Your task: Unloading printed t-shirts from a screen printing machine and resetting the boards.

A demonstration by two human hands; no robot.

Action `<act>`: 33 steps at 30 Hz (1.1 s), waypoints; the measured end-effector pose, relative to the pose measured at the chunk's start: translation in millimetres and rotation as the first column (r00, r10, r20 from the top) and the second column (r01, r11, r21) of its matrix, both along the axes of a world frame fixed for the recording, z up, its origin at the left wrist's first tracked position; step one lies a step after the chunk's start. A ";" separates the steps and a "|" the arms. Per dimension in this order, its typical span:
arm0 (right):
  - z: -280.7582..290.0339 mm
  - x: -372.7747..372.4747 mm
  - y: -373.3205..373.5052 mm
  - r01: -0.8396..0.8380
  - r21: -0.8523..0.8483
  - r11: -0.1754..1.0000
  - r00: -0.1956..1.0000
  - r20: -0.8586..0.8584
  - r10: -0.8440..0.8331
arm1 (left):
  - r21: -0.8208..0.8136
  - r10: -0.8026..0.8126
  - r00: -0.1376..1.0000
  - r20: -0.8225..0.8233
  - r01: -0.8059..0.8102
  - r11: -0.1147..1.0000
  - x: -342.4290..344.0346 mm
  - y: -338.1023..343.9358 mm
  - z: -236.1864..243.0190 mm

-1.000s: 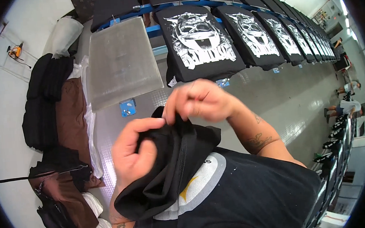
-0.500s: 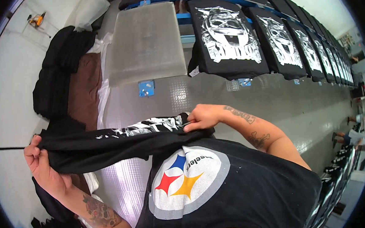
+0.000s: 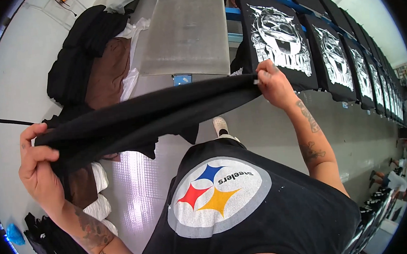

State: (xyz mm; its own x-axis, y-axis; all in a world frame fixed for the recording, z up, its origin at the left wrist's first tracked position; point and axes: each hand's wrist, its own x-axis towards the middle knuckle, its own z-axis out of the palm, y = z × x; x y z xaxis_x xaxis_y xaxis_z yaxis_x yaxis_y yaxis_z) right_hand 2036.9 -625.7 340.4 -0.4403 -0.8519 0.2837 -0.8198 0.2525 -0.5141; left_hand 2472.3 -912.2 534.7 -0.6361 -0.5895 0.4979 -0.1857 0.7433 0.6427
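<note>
A black T-shirt [image 3: 164, 104] is stretched in a long, loose fold across the front of my body, its right end higher than its left. My right hand [image 3: 274, 85] is closed on the right end, near the closest printed shirt. The left end is gripped by my left hand [image 3: 41, 169], thumb and fingers closed on the cloth beside the stacks. Beyond the fabric lies a bare grey platen [image 3: 185, 36]. Just right of it, a black shirt with a white print [image 3: 282, 36] covers another platen.
A row of printed black shirts [image 3: 333, 54] on platens runs away to the right. Stacks of folded black garments [image 3: 78, 55] and brown cloth [image 3: 109, 65] stand at left. More black garments [image 3: 51, 241] lie lower left. Another person [image 3: 391, 180] is at far right.
My right hand has moved up and right, pulling the T-shirt longer between my hands. Its white print no longer shows. The view has shifted, bringing my shoe into sight.
</note>
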 end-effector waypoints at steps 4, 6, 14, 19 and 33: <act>15.7 39.2 -8.7 -0.456 -0.067 0.888 0.775 -0.521 0.358 | -0.394 0.344 0.881 0.324 -0.205 0.896 19.0 -37.6 -14.4; 13.7 57.9 -14.1 -0.542 -0.016 0.840 0.752 -0.455 0.477 | -0.377 0.488 0.793 0.365 -0.353 0.856 30.9 -59.6 -33.1; 27.4 77.8 -32.5 -0.751 0.095 0.654 0.607 -0.293 0.739 | -0.453 0.529 0.619 0.580 -0.295 0.841 60.8 -112.3 -132.8; 10.6 58.5 -39.2 -0.568 0.624 0.536 0.643 -0.070 0.763 | -0.285 0.399 0.426 0.812 -0.308 0.908 22.3 -89.8 -197.4; -109.9 -107.9 -51.8 -0.401 0.698 0.593 0.897 0.167 0.409 | 0.075 -0.083 -0.329 0.941 -0.035 0.997 -189.4 -108.3 -346.1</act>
